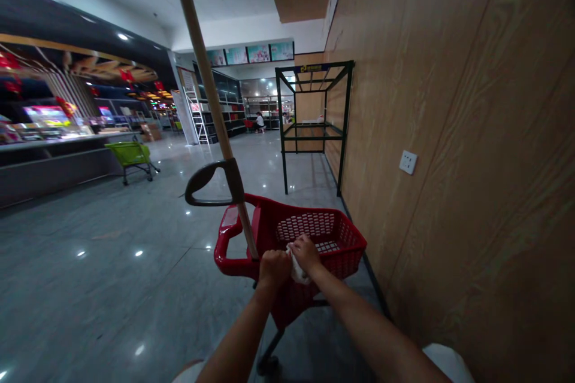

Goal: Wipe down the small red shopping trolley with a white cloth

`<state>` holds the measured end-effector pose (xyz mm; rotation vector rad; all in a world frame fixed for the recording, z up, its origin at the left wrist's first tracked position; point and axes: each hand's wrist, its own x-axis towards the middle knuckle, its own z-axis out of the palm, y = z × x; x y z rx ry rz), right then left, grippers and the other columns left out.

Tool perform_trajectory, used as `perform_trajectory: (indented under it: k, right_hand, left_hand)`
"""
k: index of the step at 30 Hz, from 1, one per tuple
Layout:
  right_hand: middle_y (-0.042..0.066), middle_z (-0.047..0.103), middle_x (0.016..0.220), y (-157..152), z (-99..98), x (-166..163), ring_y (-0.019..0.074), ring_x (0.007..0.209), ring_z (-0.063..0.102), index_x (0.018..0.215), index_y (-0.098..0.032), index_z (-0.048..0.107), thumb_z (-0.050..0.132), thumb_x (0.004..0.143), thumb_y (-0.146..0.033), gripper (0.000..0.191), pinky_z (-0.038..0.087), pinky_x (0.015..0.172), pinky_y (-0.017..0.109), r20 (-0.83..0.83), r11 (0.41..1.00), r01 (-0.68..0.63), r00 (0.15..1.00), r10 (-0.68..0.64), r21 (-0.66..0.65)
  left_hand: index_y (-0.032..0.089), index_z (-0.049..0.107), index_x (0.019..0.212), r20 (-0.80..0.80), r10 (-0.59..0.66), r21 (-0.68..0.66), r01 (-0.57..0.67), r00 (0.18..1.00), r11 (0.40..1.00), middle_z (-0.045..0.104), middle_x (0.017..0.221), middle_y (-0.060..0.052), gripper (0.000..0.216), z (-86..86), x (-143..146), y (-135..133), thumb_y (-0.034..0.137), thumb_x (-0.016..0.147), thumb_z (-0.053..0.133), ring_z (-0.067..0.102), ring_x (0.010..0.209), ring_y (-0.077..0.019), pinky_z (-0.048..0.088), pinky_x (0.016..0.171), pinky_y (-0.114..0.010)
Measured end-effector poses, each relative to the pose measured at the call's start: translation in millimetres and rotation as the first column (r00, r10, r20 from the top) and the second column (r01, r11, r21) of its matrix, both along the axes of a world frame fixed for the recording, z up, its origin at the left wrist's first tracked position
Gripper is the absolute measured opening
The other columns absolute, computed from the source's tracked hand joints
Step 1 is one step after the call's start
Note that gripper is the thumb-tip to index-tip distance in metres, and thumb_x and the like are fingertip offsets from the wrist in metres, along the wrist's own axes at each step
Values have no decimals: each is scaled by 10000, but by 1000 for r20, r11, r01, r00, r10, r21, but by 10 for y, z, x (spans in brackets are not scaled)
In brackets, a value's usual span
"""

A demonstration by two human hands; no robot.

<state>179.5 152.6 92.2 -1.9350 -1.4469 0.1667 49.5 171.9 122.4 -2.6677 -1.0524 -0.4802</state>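
A small red shopping cart [335, 260] with perforated basket sides stands right in front of me. At its near rim, my right hand [306, 253] is closed on a white cloth [299, 272], whose loose end hangs down over the outer side. My left hand [275, 266] is a fist beside the cloth, at the same rim; what lies inside its fingers is hidden. A pale pole [209, 81] rises at a slant from the cart's handle end. Fixed on the pole is a dark grey loop grip [213, 184]; a beige flat part tops it.
A wood-panelled wall [440, 108] with a socket [408, 162] runs along the right. Ahead stands a dark metal rack frame [314, 131]. A green cart [130, 154] is beside a counter [58, 158] on the left. A person [260, 122] crouches far back near shelves.
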Motion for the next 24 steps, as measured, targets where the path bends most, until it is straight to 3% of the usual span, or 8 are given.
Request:
perform_trajectory:
  k: [2, 4, 6, 8, 11, 16, 24]
  right_hand:
    - [74, 669, 929, -121, -35, 62, 174, 889, 614, 845, -194, 707, 407, 951, -352, 356, 433, 832, 263, 27, 992, -92, 995, 95, -82]
    - [64, 671, 1012, -234, -48, 116, 177, 952, 606, 1041, -209, 680, 418, 939, -349, 315, 426, 865, 271, 45, 967, -245, 968, 249, -74]
    - [71, 613, 1198, -308, -53, 126, 199, 1086, 559, 1246, -220, 569, 547, 848, -351, 420, 402, 941, 296, 96, 927, -374, 923, 373, -9]
    - [93, 554, 1286, -333, -56, 93, 230, 1157, 512, 1292, -199, 513, 658, 719, -328, 605, 379, 991, 322, 149, 907, -421, 899, 412, 27]
    - [95, 583, 1216, -309, -34, 19, 231, 1100, 539, 1182, -185, 564, 659, 685, -281, 515, 396, 967, 317, 174, 914, -405, 901, 397, 10]
    - [79, 640, 1039, -336, 30, 109, 195, 936, 599, 1014, -187, 628, 511, 861, -271, 209, 431, 800, 269, 216, 910, -382, 886, 410, -158]
    - [85, 605, 1170, -893, -215, 906, 217, 990, 596, 1231, -252, 576, 522, 900, -418, 375, 413, 822, 293, 296, 936, -185, 915, 276, -300]
  left_hand:
    - [106, 703, 724, -1, 6, 3, -6, 1000, 1000, 672, 671, -151, 382, -1, -17, -6, 219, 908, 389, 651, 684, -229, 427, 650, -334]
    - [111, 705, 735, -8, -1, 8, 1, 1000, 1000, 676, 680, -150, 349, -6, -30, -5, 195, 894, 406, 654, 693, -233, 423, 655, -336]
    - [116, 708, 752, -16, -3, 5, 3, 1000, 1000, 678, 683, -147, 322, -15, -38, 6, 166, 879, 416, 654, 688, -237, 416, 649, -339]
    - [124, 710, 760, -20, 6, -4, -6, 1000, 1000, 678, 677, -140, 307, -23, -42, 22, 155, 869, 424, 652, 683, -240, 409, 645, -342]
    - [136, 709, 756, -12, 13, -13, -13, 1000, 1000, 681, 683, -133, 310, -19, -62, 38, 182, 879, 427, 649, 688, -241, 399, 646, -342]
    - [142, 691, 721, 21, -40, 13, 39, 999, 999, 682, 699, -131, 402, 16, -163, 35, 276, 930, 375, 639, 693, -230, 382, 652, -336]
    - [142, 682, 675, 38, 6, 54, -8, 999, 998, 679, 655, -118, 463, 25, -221, 23, 295, 945, 339, 634, 668, -224, 375, 639, -333]
